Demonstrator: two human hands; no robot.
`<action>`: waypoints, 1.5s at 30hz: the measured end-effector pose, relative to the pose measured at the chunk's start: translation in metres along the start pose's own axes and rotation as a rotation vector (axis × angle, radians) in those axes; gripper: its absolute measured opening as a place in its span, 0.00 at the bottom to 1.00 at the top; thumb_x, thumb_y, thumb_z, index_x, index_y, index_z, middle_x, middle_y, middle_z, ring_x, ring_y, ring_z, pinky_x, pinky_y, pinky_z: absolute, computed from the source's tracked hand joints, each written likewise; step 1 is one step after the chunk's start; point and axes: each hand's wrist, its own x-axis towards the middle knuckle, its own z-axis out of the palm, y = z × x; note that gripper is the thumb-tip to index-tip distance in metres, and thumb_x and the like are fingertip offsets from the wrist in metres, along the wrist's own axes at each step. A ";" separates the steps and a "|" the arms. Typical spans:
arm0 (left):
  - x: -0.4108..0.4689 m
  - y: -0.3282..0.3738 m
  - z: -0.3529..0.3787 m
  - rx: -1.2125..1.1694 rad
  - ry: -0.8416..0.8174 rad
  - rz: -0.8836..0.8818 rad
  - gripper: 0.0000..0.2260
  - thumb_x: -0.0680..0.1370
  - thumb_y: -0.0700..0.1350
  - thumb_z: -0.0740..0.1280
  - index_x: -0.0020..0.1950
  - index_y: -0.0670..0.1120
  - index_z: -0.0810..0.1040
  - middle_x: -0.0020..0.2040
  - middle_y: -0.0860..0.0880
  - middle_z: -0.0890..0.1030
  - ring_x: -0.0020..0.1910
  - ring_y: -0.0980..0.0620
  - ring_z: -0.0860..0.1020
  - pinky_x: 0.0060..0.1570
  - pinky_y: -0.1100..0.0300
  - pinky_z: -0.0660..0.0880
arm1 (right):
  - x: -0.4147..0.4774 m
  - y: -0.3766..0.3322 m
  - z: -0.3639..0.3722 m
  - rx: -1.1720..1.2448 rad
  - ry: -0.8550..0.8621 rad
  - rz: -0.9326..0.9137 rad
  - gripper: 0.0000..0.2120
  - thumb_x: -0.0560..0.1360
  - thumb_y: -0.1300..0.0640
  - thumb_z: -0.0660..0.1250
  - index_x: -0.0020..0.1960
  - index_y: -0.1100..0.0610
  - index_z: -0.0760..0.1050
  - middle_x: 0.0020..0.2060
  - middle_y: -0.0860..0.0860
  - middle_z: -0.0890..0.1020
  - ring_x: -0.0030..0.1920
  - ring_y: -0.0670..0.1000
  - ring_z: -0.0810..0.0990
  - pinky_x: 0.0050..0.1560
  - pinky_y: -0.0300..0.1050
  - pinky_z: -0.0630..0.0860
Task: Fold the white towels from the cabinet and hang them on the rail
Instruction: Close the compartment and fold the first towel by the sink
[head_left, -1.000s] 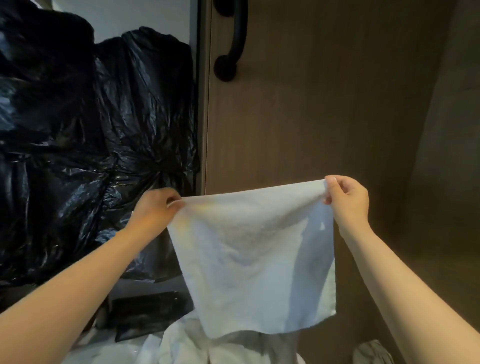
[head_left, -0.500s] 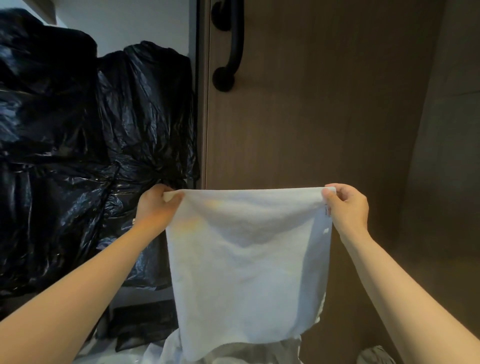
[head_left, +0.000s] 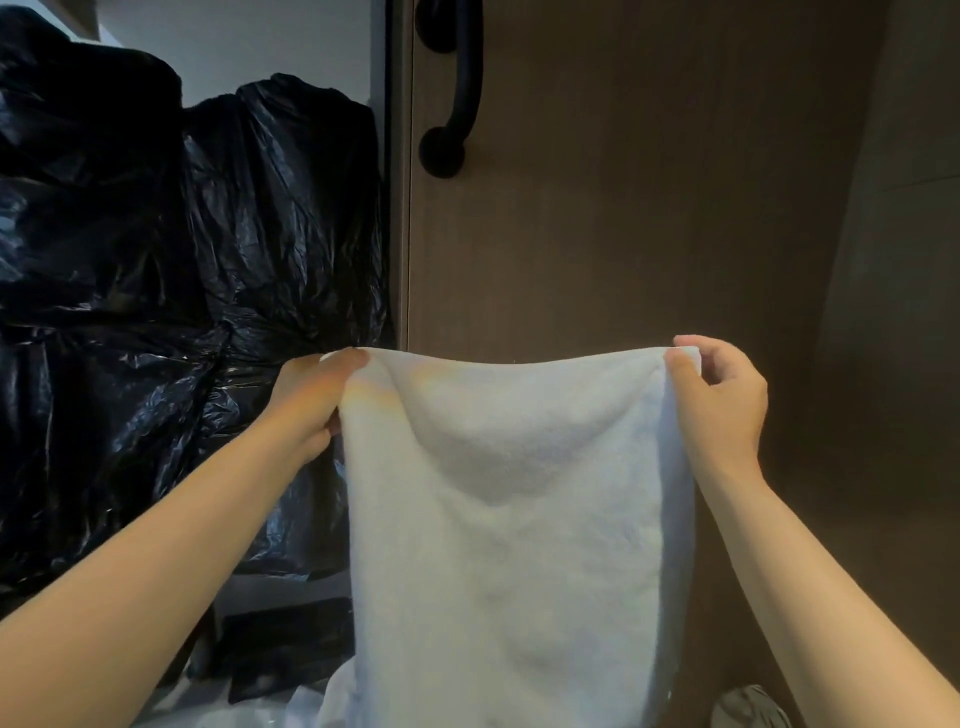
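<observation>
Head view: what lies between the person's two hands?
The white terry towel, top edge spanning from left hand to right hand, each pinching a corner; head view.

Left hand (head_left: 311, 400) and right hand (head_left: 722, 395) pinch towel (head_left: 509, 519) corners.

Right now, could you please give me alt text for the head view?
The left hand and right hand pinch a white towel by its top corners before a brown cabinet door; black plastic bags are stacked beside it.

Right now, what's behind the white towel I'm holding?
Above the white towel, the brown cabinet door shows; black bags sit left. Whatever lies directly behind it is covered.
</observation>
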 end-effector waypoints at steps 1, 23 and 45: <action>0.000 -0.005 -0.001 0.022 -0.003 -0.002 0.02 0.76 0.43 0.69 0.46 0.46 0.79 0.42 0.44 0.82 0.42 0.46 0.81 0.43 0.52 0.78 | -0.001 0.006 -0.002 -0.019 -0.013 0.023 0.08 0.78 0.55 0.65 0.56 0.51 0.79 0.48 0.43 0.80 0.49 0.40 0.78 0.46 0.30 0.71; -0.140 -0.137 0.006 0.142 -0.172 -0.210 0.06 0.76 0.48 0.70 0.45 0.46 0.84 0.38 0.44 0.82 0.36 0.49 0.76 0.41 0.52 0.75 | -0.164 0.064 -0.031 -0.079 -0.478 0.262 0.11 0.79 0.60 0.65 0.50 0.44 0.81 0.47 0.38 0.82 0.48 0.37 0.79 0.37 0.26 0.74; -0.192 -0.138 -0.001 -0.155 -0.307 -0.232 0.07 0.76 0.36 0.68 0.52 0.42 0.84 0.46 0.42 0.86 0.43 0.48 0.84 0.44 0.61 0.80 | -0.216 0.012 -0.014 0.367 -0.854 0.538 0.09 0.75 0.64 0.71 0.49 0.51 0.84 0.38 0.52 0.83 0.35 0.49 0.81 0.39 0.39 0.78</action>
